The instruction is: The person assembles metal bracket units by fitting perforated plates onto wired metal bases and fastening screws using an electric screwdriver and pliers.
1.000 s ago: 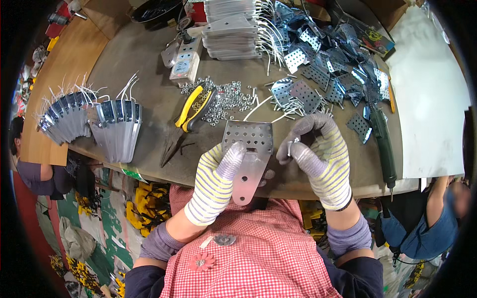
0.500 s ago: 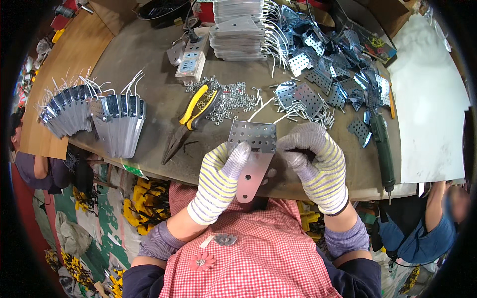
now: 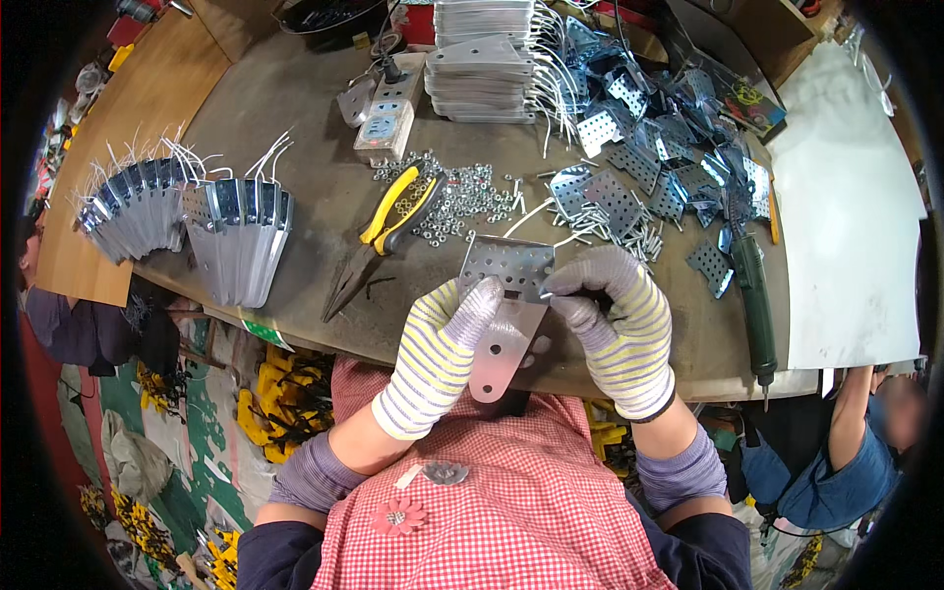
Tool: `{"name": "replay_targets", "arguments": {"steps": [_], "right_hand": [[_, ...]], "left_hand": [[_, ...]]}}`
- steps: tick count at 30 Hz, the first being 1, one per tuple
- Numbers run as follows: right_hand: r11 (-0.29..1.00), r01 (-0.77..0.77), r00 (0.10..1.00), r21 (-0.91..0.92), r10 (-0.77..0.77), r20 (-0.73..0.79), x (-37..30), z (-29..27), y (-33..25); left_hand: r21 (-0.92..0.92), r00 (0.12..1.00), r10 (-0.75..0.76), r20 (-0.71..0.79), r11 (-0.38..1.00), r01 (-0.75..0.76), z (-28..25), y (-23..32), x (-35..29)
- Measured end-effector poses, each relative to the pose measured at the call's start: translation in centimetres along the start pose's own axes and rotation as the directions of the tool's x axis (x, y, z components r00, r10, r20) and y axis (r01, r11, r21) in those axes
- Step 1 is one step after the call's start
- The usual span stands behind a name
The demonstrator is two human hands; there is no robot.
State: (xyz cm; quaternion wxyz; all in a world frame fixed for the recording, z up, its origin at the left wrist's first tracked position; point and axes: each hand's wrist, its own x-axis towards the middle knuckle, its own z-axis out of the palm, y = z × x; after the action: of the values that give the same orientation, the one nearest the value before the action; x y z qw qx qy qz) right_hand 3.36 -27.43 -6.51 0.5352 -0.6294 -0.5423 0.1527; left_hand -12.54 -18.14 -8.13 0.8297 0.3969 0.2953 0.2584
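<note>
My left hand (image 3: 439, 356), in a striped knit glove, grips a tapered silver metal plate (image 3: 511, 339) over the table's near edge, thumb on top. Across the plate's wide far end lies a perforated metal bracket (image 3: 508, 264); white wires stick out beyond it. My right hand (image 3: 623, 329), gloved alike, is closed in a pinch at the bracket's right edge. A small shiny pin-like metal piece (image 3: 548, 295) shows at its fingertips, too small to name surely. Just beyond are loose screws (image 3: 629, 231) and two perforated brackets (image 3: 612, 202).
Yellow-handled pliers (image 3: 388, 221) lie left of scattered nuts (image 3: 460, 197). Finished-looking plates with wires (image 3: 236, 241) fan out at left. Farther back are stacked plates (image 3: 480, 84), a power strip (image 3: 390, 118) and heaped brackets (image 3: 678, 147). A green electric screwdriver (image 3: 752, 305) lies right, beside a white sheet (image 3: 846, 216).
My right fingertips have come in against the bracket's edge, and a shiny bit now shows between them. The plate has shifted slightly right in the picture, still in my left hand.
</note>
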Motion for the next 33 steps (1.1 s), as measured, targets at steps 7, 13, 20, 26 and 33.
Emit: {"name": "replay_targets", "arguments": {"steps": [7, 13, 20, 26, 33], "right_hand": [[0.933, 0.225, 0.973, -0.282, -0.232, 0.009, 0.1, 0.0, -0.4], [0.817, 0.333, 0.943, -0.471, -0.274, 0.19, 0.1, -0.2, -0.2], [0.962, -0.248, 0.968, 0.112, 0.241, 0.074, 0.7, -2.4, -1.1], [0.984, 0.128, 0.989, -0.126, -0.117, 0.093, 1.5, 0.0, -2.2], [0.947, 0.235, 0.971, -0.218, -0.216, 0.105, 1.4, 1.0, -1.7]], "left_hand": [[0.017, 1.0, 0.003, -0.011, 1.0, -0.003, -0.3, -0.1, 0.1], [-0.056, 0.99, -0.099, 0.098, 0.993, 0.105, -0.2, 0.6, -0.1], [-0.153, 0.972, -0.124, 0.2, 0.976, 0.156, -0.4, 0.5, -0.1], [0.106, 0.986, -0.054, 0.157, 0.994, 0.037, -0.9, -1.4, 0.2], [0.293, 0.984, 0.013, 0.178, 0.954, -0.066, 0.0, -1.1, -0.2]]}}
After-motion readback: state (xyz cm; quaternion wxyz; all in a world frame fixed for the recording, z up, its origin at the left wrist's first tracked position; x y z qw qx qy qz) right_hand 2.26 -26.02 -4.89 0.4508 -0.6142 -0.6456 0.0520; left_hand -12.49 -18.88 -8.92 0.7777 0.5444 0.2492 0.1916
